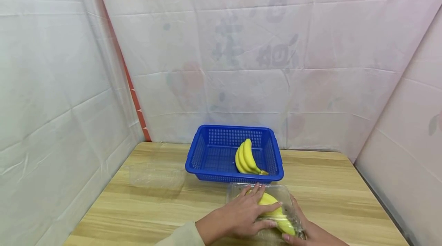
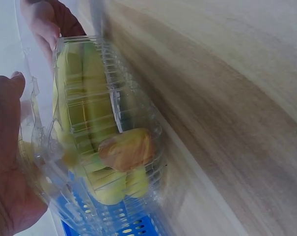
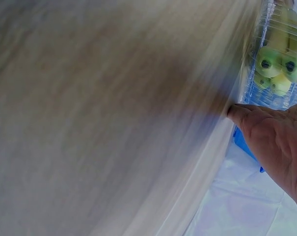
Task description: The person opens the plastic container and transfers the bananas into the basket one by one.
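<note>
A clear plastic clamshell box (image 1: pixel 238 190) stands on the table in front of the blue basket, with a bunch of yellow bananas (image 1: pixel 286 223) inside. My left hand (image 1: pixel 243 213) lies over the top of the box, fingers spread across its lid. At the right end, my right hand (image 1: pixel 309 232) holds the box by its corner, thumb in front and fingers along the side wall. In the left wrist view the bananas' brown stem (image 2: pixel 128 150) shows through the ribbed wall. The right wrist view shows dark banana tips (image 3: pixel 278 66) behind the plastic.
The blue basket (image 1: pixel 235 180) sits at the back of the wooden table (image 1: pixel 193 207) and has another banana bunch (image 1: pixel 246 157) in its right half. Another clear plastic container (image 1: pixel 155 177) lies at the left. White fabric walls (image 1: pixel 241 58) surround the table on three sides.
</note>
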Demonstrator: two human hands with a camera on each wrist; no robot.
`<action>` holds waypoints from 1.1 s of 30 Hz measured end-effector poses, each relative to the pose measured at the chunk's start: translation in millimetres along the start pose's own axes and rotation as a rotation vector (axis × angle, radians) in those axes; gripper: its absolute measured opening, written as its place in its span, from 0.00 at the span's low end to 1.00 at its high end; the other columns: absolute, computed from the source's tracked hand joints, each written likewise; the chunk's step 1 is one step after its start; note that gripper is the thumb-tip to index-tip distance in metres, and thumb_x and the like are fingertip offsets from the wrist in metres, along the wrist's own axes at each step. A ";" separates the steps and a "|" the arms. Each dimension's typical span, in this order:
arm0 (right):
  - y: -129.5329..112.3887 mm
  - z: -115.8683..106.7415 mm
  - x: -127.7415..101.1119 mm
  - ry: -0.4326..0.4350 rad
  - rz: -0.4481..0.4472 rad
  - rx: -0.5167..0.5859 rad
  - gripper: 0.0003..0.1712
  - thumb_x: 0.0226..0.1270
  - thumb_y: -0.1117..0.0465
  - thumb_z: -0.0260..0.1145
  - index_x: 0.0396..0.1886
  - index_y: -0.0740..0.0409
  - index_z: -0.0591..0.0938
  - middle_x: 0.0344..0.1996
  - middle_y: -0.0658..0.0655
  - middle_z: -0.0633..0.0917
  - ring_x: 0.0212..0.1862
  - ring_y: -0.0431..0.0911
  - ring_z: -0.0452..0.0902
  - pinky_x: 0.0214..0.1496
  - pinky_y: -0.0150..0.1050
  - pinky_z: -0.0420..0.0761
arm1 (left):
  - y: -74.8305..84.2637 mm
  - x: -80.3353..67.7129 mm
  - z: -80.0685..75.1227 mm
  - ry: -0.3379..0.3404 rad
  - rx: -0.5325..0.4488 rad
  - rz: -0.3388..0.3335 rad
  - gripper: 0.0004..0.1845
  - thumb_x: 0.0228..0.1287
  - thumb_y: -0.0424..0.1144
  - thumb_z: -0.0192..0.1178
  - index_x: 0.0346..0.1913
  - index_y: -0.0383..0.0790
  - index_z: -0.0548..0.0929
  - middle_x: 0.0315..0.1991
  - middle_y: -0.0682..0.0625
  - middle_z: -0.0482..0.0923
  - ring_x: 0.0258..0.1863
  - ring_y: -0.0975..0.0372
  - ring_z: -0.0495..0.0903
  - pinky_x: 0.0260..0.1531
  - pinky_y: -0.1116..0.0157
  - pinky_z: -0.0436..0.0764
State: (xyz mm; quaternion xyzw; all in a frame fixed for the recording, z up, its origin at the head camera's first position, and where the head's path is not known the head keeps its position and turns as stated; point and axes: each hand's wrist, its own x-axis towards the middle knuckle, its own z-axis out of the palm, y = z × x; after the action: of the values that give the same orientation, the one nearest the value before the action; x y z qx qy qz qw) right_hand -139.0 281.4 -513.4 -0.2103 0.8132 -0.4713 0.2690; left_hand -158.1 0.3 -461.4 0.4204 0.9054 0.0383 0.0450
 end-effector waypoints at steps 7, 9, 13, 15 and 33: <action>0.9 -0.2 -0.4 -0.012 0.025 0.017 0.65 0.82 0.51 0.62 0.84 0.41 0.16 0.85 0.77 0.38 0.67 0.15 0.56 0.64 0.24 0.72 | -2.2 4.4 -4.1 -0.037 -0.018 0.005 0.32 0.81 0.72 0.28 0.84 0.79 0.48 0.88 0.41 0.52 0.88 0.49 0.52 0.86 0.48 0.59; 1.8 0.3 -0.9 -0.013 0.017 0.017 0.65 0.81 0.51 0.62 0.83 0.43 0.16 0.85 0.78 0.36 0.66 0.13 0.54 0.64 0.23 0.71 | -3.0 5.3 -4.8 -0.043 -0.025 0.009 0.32 0.81 0.71 0.29 0.84 0.78 0.49 0.87 0.41 0.52 0.88 0.49 0.53 0.85 0.47 0.60; 2.1 0.6 -2.0 -0.016 0.009 0.012 0.66 0.81 0.52 0.62 0.83 0.44 0.15 0.85 0.78 0.36 0.66 0.12 0.53 0.65 0.24 0.71 | -3.9 6.8 -5.6 -0.054 -0.041 0.008 0.32 0.82 0.71 0.30 0.84 0.78 0.50 0.87 0.41 0.52 0.88 0.49 0.52 0.85 0.47 0.60; 2.0 0.2 -1.8 -0.017 0.005 0.003 0.65 0.81 0.52 0.62 0.83 0.42 0.15 0.85 0.78 0.36 0.67 0.13 0.54 0.65 0.24 0.71 | -4.2 7.2 -5.5 -0.053 -0.039 0.007 0.32 0.82 0.70 0.30 0.84 0.77 0.50 0.87 0.41 0.52 0.88 0.49 0.52 0.85 0.46 0.60; -0.8 -2.9 -3.6 -0.021 0.052 -0.015 0.64 0.82 0.49 0.61 0.83 0.37 0.16 0.86 0.75 0.37 0.69 0.16 0.54 0.66 0.24 0.71 | -5.0 8.1 -11.7 -0.057 -0.135 -0.023 0.31 0.82 0.70 0.34 0.83 0.78 0.52 0.87 0.41 0.53 0.87 0.47 0.53 0.85 0.44 0.58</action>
State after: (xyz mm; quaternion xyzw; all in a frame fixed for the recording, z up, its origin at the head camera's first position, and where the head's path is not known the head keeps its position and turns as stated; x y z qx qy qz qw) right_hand -137.9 285.1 -510.6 -0.1959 0.8192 -0.4557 0.2880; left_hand -168.4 2.9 -450.7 0.4067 0.9040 0.0866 0.0993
